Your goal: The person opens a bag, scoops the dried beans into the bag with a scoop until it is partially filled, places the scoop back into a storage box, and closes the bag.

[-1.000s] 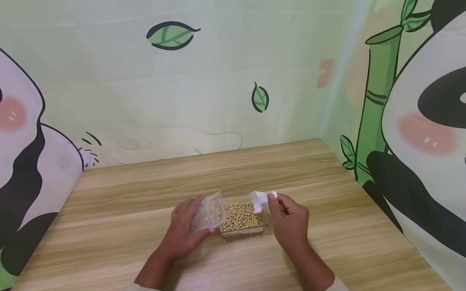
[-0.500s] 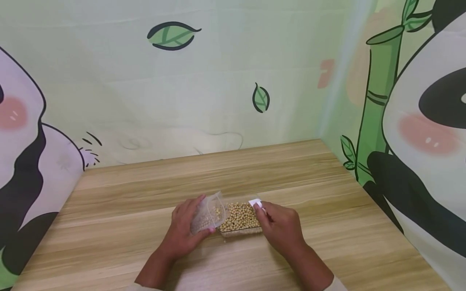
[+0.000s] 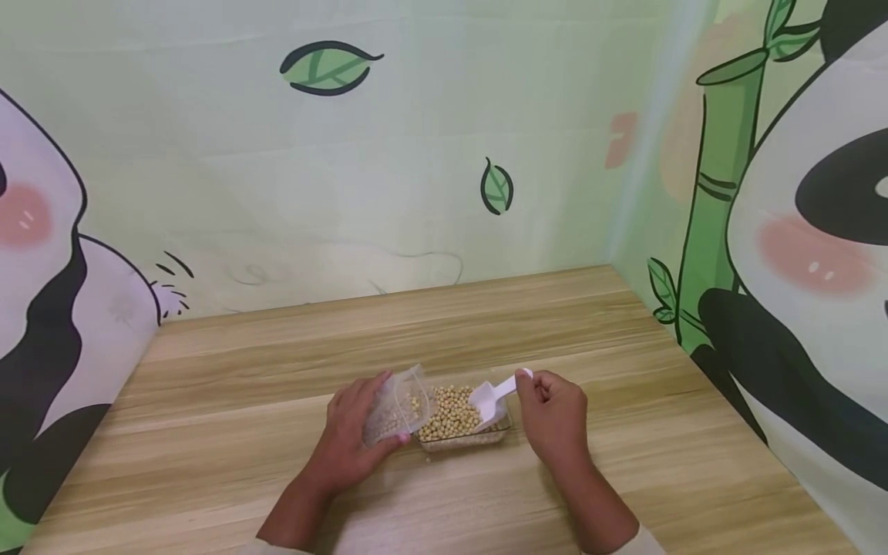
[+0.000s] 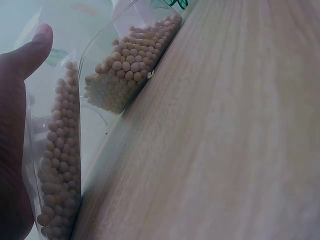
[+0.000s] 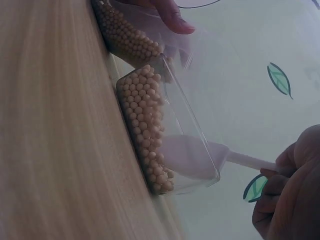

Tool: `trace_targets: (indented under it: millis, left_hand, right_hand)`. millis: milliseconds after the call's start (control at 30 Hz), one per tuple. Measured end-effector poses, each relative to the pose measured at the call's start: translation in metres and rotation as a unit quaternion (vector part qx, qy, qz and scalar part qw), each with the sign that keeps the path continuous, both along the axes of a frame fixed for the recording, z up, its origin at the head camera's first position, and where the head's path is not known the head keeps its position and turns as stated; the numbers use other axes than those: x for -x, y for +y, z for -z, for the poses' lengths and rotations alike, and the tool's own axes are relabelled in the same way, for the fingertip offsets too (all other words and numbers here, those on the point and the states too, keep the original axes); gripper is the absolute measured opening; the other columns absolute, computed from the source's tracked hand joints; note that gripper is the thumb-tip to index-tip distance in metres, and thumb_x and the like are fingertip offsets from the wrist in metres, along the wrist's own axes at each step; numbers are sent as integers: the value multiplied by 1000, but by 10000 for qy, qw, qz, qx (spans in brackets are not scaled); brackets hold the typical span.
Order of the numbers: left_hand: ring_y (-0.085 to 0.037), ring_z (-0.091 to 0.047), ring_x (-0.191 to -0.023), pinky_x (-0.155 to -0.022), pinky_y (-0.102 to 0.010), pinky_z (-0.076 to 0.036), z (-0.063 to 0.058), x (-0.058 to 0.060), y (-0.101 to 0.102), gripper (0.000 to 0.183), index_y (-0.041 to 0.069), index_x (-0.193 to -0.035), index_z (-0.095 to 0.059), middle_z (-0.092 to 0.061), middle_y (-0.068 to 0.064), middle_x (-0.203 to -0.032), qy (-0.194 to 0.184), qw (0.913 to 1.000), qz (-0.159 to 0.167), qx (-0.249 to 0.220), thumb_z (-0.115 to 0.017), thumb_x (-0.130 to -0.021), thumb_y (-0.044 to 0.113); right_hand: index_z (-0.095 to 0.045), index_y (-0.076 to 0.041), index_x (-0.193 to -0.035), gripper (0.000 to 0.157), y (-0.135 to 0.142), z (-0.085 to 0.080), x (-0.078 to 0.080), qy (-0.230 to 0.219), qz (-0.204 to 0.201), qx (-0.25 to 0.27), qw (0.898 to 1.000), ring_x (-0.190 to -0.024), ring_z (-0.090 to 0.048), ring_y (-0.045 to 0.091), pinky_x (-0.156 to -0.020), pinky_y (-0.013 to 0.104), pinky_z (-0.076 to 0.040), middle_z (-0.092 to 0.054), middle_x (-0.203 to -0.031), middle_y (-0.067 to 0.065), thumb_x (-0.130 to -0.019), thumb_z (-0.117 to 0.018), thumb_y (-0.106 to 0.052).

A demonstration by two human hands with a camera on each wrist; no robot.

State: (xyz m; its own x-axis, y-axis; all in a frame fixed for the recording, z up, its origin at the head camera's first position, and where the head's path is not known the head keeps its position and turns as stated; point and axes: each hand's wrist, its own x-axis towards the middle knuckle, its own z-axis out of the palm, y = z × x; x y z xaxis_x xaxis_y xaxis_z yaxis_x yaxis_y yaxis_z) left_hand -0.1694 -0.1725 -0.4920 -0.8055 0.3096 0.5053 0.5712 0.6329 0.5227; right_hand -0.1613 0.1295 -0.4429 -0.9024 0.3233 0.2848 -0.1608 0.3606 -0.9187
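My right hand (image 3: pixel 555 424) pinches the handle of a small white scoop (image 3: pixel 488 402). The scoop slants down into a clear rectangular box (image 3: pixel 463 443), its blade at the right end against the beans. Pale yellow soybeans (image 3: pixel 447 412) fill much of this box, with a lower level at the right in the right wrist view. My left hand (image 3: pixel 347 439) grips a translucent plastic container (image 3: pixel 385 420), thumb in front and fingers behind. That container is tipped towards the box, its mouth at the box's left end. More soybeans (image 4: pixel 60 165) lie inside it.
A wood-grain table (image 3: pixel 277 362) lies under everything. One loose bit (image 3: pixel 428 460), perhaps a bean, sits just in front of the box. A printed cloth (image 3: pixel 416 154) with pandas, leaves and bamboo stands behind and at both sides.
My right hand moved left over the box's right end, then drew back right. The scoop, raised and tilted a second ago, now has its blade down in the box. My left hand stays put.
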Motion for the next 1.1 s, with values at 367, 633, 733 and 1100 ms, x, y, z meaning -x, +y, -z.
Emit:
trace_targets:
  millis: [367, 633, 733, 1100]
  left_hand:
    - [-37, -60, -135, -116, -69, -32, 2, 1, -1, 91, 9, -162, -48, -65, -15, -144, -90, 9999, -29, -77, -89, -84, 32]
    - [-36, -59, -136, -117, -70, -32, 2, 1, -1, 91, 12, -163, -47, -64, -14, -146, -112, 9999, -43, -69, -88, -85, 33]
    - [-36, -59, -137, -117, -70, -31, 1, 1, -1, 91, 13, -163, -47, -64, -14, -146, -141, 9999, -54, -77, -88, -85, 33]
    - [-37, -58, -138, -118, -70, -30, 0, 0, -1, 91, 12, -163, -46, -63, -15, -147, -181, 9998, -65, -75, -88, -86, 33]
  right_hand:
    - [-63, 7, -94, 28, 14, -4, 11, -2025, -825, 2698, 9378, -48, -31, 5, -46, 20, -28, -36, -57, -7, -112, -59, -14]
    - [-49, -11, -78, 36, 18, -1, 13, -2395, -1233, 3484, 8978, -48, -27, 3, -48, 18, -25, -29, -57, -9, -113, -54, -12]
    - [-52, -8, -81, 32, 18, 0, 13, -2436, -1247, 3611, 8914, -48, -27, 3, -49, 18, -25, -29, -57, -10, -113, -53, -12]
    - [-56, -5, -85, 33, 20, 5, 17, -2522, -1204, 3857, 8793, -47, -26, 2, -48, 17, -24, -28, -56, -11, -115, -48, -15]
